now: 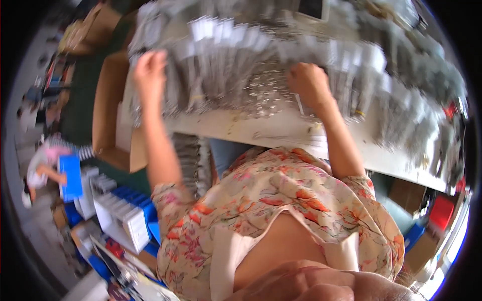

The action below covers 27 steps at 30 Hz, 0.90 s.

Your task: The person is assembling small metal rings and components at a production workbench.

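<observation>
My left hand (150, 70) is lifted over the left end of the white table (286, 133), its fingers bent together and blurred. Curled closed, my right hand (310, 85) hovers beside a loose pile of small shiny metal pieces (266, 90). What either hand holds, if anything, I cannot make out. Bundles of long clear plastic packets (216, 37) stand in rows behind and between my hands. More such packets (349, 57) lie just right of my right hand, with metallic ends toward me.
An open cardboard box (108, 108) stands against the table's left end. White and blue bins (123, 220) sit on the floor at lower left. Farther left, another person (42, 163) holds a blue box (71, 176). A red bin (442, 210) is at far right.
</observation>
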### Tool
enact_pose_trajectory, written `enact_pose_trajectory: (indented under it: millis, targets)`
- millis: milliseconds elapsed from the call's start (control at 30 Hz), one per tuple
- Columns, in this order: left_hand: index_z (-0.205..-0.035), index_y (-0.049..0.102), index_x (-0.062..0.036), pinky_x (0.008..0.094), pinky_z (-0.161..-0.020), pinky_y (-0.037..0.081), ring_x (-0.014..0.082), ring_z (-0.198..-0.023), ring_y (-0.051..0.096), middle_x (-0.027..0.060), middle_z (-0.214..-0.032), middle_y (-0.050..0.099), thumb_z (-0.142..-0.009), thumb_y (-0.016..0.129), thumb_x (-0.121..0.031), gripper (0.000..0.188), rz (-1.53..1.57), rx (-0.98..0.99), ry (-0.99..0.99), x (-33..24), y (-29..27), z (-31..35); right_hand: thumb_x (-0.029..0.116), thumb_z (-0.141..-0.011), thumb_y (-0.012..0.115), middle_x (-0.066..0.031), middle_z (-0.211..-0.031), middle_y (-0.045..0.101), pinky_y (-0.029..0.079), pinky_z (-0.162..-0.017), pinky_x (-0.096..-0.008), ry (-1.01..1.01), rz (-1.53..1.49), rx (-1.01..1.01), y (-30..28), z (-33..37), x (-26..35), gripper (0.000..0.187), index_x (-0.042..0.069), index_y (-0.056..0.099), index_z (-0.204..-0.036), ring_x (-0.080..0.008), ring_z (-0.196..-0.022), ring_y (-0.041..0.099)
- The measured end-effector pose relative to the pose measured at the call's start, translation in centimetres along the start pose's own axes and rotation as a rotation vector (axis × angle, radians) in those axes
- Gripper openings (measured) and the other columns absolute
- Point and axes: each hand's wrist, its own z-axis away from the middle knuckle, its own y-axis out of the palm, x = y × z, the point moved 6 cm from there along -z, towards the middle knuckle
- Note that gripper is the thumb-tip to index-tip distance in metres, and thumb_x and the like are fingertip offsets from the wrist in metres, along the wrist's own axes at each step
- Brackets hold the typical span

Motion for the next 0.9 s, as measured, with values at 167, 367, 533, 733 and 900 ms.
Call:
enact_pose_trajectory:
  millis: [167, 367, 533, 733, 900]
  targets:
    - [-0.083, 0.064, -0.0048, 0.0339, -0.069, 0.046, 0.0281, -0.074, 0.061, 0.0135, -0.076, 0.064, -0.077, 0.063, -0.036, 0.032, -0.842, 0.332, -0.035, 12.1, -5.8, -3.5, 0.018, -0.074, 0.053, -0.0169, -0.071, 0.064, 0.051, -0.064, -0.0382, 0.067, -0.147, -0.119, -3.9, 1.5, -0.8, 0.019, 0.003, 0.065, -0.073, -0.0324, -0.068, 0.063]
    - [-0.087, 0.061, 0.0005, 0.0297, -0.065, 0.045, 0.018, -0.067, 0.057, 0.0137, -0.076, 0.062, -0.081, 0.062, -0.018, 0.019, -0.659, 0.318, 0.141, 14.3, -5.1, -3.0, 0.018, -0.081, 0.057, -0.0106, -0.061, 0.058, 0.046, -0.056, -0.0312, 0.094, -0.44, -0.554, -13.2, 7.7, -8.8, 0.016, 0.003, 0.062, -0.08, -0.0196, -0.054, 0.057]
    - [-0.091, 0.063, 0.0024, 0.028, -0.071, 0.045, 0.0161, -0.073, 0.059, 0.0102, -0.081, 0.066, -0.083, 0.059, -0.016, 0.021, -0.641, 0.267, 0.076, 13.7, -6.4, -2.9, 0.017, -0.084, 0.049, -0.0094, -0.073, 0.062, 0.047, -0.063, -0.0306, 0.504, -0.237, -0.607, -15.7, 14.0, -21.8, 0.019, 0.01, 0.063, -0.095, -0.0191, -0.066, 0.061]
    - [-0.092, 0.063, 0.0023, 0.029, -0.07, 0.046, 0.017, -0.073, 0.061, 0.0113, -0.081, 0.067, -0.083, 0.057, -0.016, 0.021, -0.703, 0.351, 0.092, 14.2, -6.8, -4.0, 0.029, -0.076, 0.055, -0.0107, -0.084, 0.065, 0.048, -0.071, -0.0389, 0.681, 0.074, -0.56, -14.2, 14.7, -24.7, 0.024, 0.015, 0.067, -0.091, -0.0305, -0.079, 0.062]
    - [-0.083, 0.063, 0.0022, 0.0277, -0.066, 0.046, 0.0183, -0.067, 0.061, 0.0096, -0.071, 0.065, -0.079, 0.056, -0.01, 0.015, -0.8, 0.342, -0.033, 11.3, -6.0, -4.1, 0.034, -0.075, 0.057, -0.0107, -0.082, 0.066, 0.049, -0.07, -0.0398, 0.808, 0.145, -0.531, -13.5, 15.5, -27.6, 0.026, 0.014, 0.068, -0.087, -0.0304, -0.078, 0.063]
